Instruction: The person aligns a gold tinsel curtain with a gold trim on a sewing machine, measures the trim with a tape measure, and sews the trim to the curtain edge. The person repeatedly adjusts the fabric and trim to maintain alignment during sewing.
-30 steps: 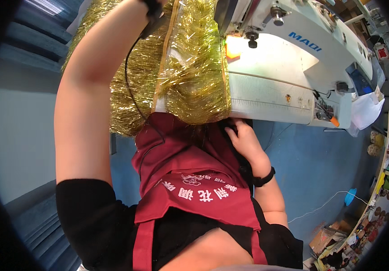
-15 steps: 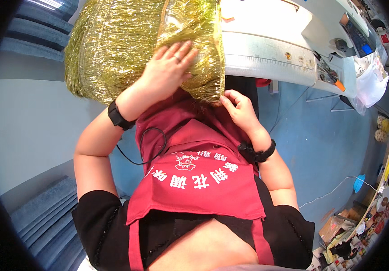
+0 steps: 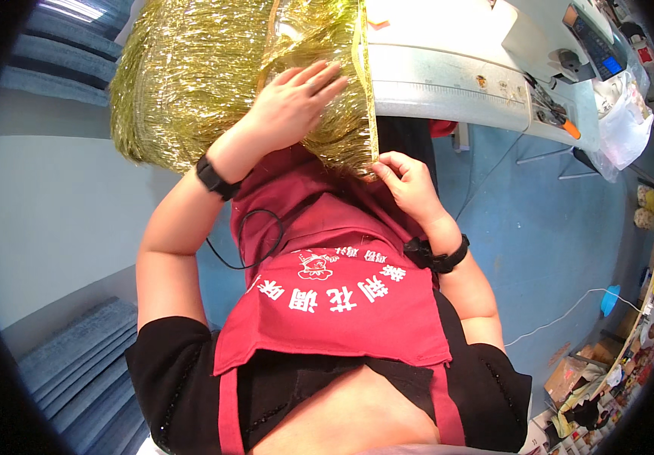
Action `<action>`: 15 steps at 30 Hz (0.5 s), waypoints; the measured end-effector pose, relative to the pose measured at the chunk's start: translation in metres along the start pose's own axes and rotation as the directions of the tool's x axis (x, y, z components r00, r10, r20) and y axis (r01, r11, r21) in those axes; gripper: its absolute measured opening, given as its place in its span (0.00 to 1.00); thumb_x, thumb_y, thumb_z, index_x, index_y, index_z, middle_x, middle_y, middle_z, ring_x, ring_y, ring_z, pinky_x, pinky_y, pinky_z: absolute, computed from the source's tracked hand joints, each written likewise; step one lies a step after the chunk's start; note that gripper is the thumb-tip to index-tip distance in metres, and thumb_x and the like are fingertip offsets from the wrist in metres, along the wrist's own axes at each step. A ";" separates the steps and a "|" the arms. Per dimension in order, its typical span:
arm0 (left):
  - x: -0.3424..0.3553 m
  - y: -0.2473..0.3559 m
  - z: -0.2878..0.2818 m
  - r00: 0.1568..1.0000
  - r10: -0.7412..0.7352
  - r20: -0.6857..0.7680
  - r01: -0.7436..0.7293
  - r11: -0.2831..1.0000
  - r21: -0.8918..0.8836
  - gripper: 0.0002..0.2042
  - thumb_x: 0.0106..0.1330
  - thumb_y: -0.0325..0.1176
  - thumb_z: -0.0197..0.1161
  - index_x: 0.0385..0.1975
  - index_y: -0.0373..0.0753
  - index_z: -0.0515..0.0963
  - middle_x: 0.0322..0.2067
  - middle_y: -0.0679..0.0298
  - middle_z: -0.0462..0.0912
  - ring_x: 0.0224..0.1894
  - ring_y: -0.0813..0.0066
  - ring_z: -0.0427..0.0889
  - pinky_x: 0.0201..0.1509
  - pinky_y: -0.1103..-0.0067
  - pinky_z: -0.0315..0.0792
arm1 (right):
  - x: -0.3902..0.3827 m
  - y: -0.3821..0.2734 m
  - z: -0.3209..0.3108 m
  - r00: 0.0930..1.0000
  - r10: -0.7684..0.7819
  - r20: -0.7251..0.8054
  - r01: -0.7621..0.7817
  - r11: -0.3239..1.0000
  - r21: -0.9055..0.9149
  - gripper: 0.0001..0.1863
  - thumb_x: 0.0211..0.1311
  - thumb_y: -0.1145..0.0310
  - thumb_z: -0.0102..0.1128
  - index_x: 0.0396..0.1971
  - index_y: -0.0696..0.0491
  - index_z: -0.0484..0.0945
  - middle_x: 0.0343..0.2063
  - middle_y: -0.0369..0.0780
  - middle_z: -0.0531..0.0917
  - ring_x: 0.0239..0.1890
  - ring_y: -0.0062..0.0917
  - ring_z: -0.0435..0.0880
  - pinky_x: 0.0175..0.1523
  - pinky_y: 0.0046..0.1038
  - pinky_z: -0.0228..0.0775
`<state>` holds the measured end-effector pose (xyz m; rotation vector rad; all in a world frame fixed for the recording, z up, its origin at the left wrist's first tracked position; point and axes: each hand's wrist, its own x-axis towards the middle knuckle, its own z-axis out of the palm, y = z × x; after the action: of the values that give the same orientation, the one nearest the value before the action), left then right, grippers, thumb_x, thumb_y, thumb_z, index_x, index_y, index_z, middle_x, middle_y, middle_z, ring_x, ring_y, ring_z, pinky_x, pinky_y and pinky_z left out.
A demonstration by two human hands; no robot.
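A thick heap of gold tinsel fringe (image 3: 183, 83) hangs over the table edge at the upper left and reaches my lap. My left hand (image 3: 294, 106) lies on the shiny strands, palm down, its fingers stretched out and slightly apart. Along the right side of the fringe runs a narrow gold edge band (image 3: 370, 114). The lower end of that band is pinched between thumb and forefinger of my right hand (image 3: 407, 182). Beneath both hands is the red apron (image 3: 334, 303) that I wear.
A white sewing machine (image 3: 543, 38) with a lit control panel (image 3: 598, 49) stands on the table (image 3: 448, 83) at the upper right. Beside it lie scissors and an orange-handled tool (image 3: 570, 127). A clear plastic bag (image 3: 627, 136) hangs at the far right. Grey-blue stacked panels (image 3: 92, 364) stand at left.
My left hand has slid a little to the right across the tinsel. The right hand keeps its pinch on the band, which now shows more plainly along the side.
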<state>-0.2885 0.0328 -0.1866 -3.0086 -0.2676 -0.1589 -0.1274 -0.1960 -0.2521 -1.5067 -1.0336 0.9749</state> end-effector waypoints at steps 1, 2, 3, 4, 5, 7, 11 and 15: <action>-0.016 -0.007 -0.002 0.999 0.012 -0.041 -0.012 1.000 0.000 0.30 0.66 0.31 0.59 0.71 0.44 0.66 0.73 0.61 0.65 0.74 0.63 0.65 0.73 0.65 0.62 | -0.001 -0.001 -0.001 0.999 0.040 0.008 -0.041 0.998 0.046 0.09 0.71 0.69 0.62 0.42 0.60 0.84 0.32 0.39 0.89 0.33 0.14 0.83 0.41 0.22 0.75; -0.033 -0.013 -0.004 0.999 -0.032 0.003 0.032 0.999 0.022 0.29 0.66 0.30 0.59 0.70 0.44 0.67 0.72 0.61 0.66 0.73 0.63 0.66 0.73 0.64 0.63 | -0.002 -0.001 -0.002 1.000 0.018 0.009 -0.018 0.999 0.036 0.09 0.71 0.70 0.62 0.42 0.60 0.84 0.32 0.39 0.89 0.34 0.14 0.83 0.41 0.22 0.75; -0.049 -0.020 -0.008 0.998 -0.062 0.008 0.062 0.997 0.034 0.28 0.65 0.30 0.60 0.69 0.43 0.69 0.71 0.60 0.67 0.72 0.63 0.67 0.72 0.64 0.63 | -0.002 -0.002 -0.004 1.000 0.011 0.010 -0.011 0.999 0.031 0.09 0.71 0.70 0.62 0.42 0.60 0.84 0.32 0.39 0.89 0.34 0.14 0.83 0.42 0.22 0.75; -0.063 -0.027 -0.012 0.996 -0.092 0.012 0.091 0.995 0.045 0.28 0.65 0.29 0.60 0.67 0.43 0.70 0.70 0.60 0.69 0.72 0.62 0.68 0.72 0.64 0.63 | -0.003 -0.003 -0.005 1.000 0.005 0.011 -0.005 1.000 0.025 0.09 0.71 0.70 0.62 0.42 0.60 0.84 0.32 0.39 0.89 0.34 0.14 0.83 0.42 0.22 0.75; -0.074 -0.033 -0.018 0.990 -0.142 -0.003 0.142 0.989 0.049 0.26 0.64 0.27 0.60 0.65 0.42 0.72 0.69 0.60 0.71 0.71 0.61 0.69 0.72 0.64 0.64 | -0.003 -0.004 -0.006 1.000 -0.010 0.019 0.009 0.999 0.051 0.09 0.71 0.70 0.62 0.42 0.60 0.84 0.32 0.39 0.89 0.34 0.14 0.83 0.42 0.22 0.75; -0.088 -0.040 -0.029 0.969 -0.243 -0.054 0.244 0.970 0.021 0.21 0.61 0.25 0.60 0.57 0.41 0.78 0.64 0.60 0.76 0.67 0.59 0.74 0.70 0.62 0.66 | -0.004 -0.006 -0.007 1.000 -0.004 0.019 0.004 1.000 0.014 0.09 0.71 0.70 0.62 0.42 0.60 0.84 0.32 0.40 0.89 0.34 0.15 0.83 0.42 0.22 0.76; -0.073 -0.020 -0.044 0.912 -0.272 -0.308 0.288 0.958 0.006 0.14 0.60 0.25 0.61 0.46 0.42 0.82 0.55 0.63 0.82 0.56 0.60 0.79 0.63 0.63 0.69 | -0.006 -0.014 -0.004 1.000 0.005 0.008 -0.005 1.000 0.018 0.09 0.71 0.70 0.62 0.42 0.60 0.84 0.32 0.41 0.89 0.35 0.16 0.85 0.42 0.23 0.76; -0.027 0.046 -0.046 0.908 -0.285 -0.308 0.226 0.950 -0.214 0.04 0.61 0.34 0.68 0.29 0.43 0.82 0.31 0.64 0.84 0.37 0.62 0.83 0.44 0.67 0.74 | -0.010 -0.026 0.002 0.999 -0.033 -0.013 0.033 0.999 0.012 0.09 0.71 0.70 0.62 0.42 0.60 0.84 0.32 0.43 0.89 0.35 0.20 0.87 0.43 0.24 0.77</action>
<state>-0.3107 -0.0221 -0.1488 -3.0277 -0.6429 -0.7498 -0.1358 -0.2014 -0.2260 -1.4791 -1.0388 0.9459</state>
